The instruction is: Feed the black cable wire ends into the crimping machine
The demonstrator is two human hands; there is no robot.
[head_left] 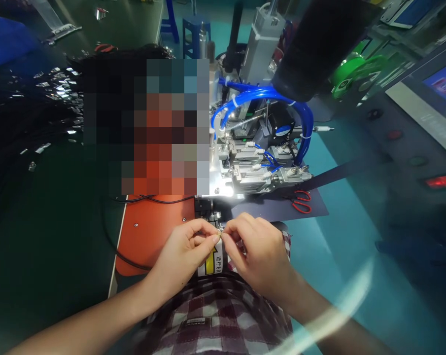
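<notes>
A: Taking the middle of the view as the dial's centre, how is the left hand [188, 254]?

B: It sits at seven o'clock with its grip closed, thumb and forefinger pinching a tiny piece [220, 233] that is too small to make out

A: And the right hand [257, 251]?

B: At five o'clock, its grip closed too, thumb and forefinger pinching the same tiny piece from the opposite side. The piece itself is at six o'clock, between the two hands

A: What shows below it?

B: A white label [210, 264] with a yellow mark and printed characters, also near six. Farther out on that line is a checked garment [226, 305]

A: And towards eight?

B: An orange plate [145, 236] with two screws showing

A: What about the other side?

B: Red-handled snips [295, 200] lie on a dark sheet [270, 209] between three and four. A silver machine [252, 157] stands around one to two, with blue tubes [306, 133] arching over it. Well out at three glows a red switch [440, 182]
</notes>
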